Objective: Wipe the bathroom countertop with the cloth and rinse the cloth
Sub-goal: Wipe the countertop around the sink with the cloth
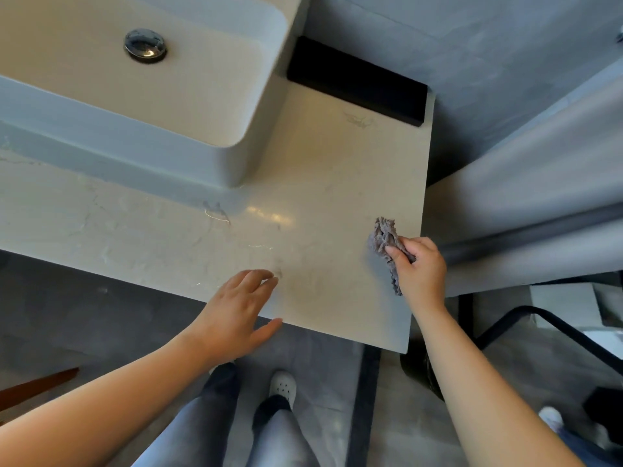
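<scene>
Crumpled grey cloth (384, 242) gripped on marbled countertop (320, 183).

Grey mottled wall (472, 45) across top right. Black block (354, 82) low against wall, long, matte. White rectangular basin (256, 156) upper left, thick-rimmed; chrome drain plug (145, 45) in bottom. Warm light inside basin, cooler grey on outer side. Smooth grey panel (539, 197) slanting down right side. Grey floor (84, 315) below, faintly marbled. Black strip (365, 399) along floor, lower middle. Black tube frame (573, 333) lower right, pale boxes (566, 303) behind. Brown wooden edge (40, 385) at lower left.
</scene>
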Demonstrator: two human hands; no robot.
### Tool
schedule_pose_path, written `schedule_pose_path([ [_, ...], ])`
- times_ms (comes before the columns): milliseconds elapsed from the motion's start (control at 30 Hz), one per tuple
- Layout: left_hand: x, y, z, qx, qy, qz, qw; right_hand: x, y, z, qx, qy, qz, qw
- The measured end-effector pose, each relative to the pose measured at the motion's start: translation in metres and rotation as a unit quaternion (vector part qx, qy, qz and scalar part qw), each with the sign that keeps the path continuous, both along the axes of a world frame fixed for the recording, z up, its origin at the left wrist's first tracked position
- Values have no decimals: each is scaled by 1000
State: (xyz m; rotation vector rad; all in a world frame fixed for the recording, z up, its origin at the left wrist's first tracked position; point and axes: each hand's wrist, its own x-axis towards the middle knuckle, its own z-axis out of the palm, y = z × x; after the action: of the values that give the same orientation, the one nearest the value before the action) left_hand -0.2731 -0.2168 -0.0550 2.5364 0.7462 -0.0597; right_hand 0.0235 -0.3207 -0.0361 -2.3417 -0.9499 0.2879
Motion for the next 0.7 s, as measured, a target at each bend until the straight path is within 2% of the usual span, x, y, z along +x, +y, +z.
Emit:
schedule_pose_path([
  [133,12,-24,-5,26,35,30,999,28,-7,-7,-19,-57,42,997],
  [333,23,-42,-14,69,77,95,990,54,8,-36,-15,-50,38,998],
  [433,26,-47,-17,77,80,105,988,49,5,-46,15,-33,26,999],
  [700,25,-52,-17,78,74,114,988,-2,-48,-54,48,-48,83,994],
])
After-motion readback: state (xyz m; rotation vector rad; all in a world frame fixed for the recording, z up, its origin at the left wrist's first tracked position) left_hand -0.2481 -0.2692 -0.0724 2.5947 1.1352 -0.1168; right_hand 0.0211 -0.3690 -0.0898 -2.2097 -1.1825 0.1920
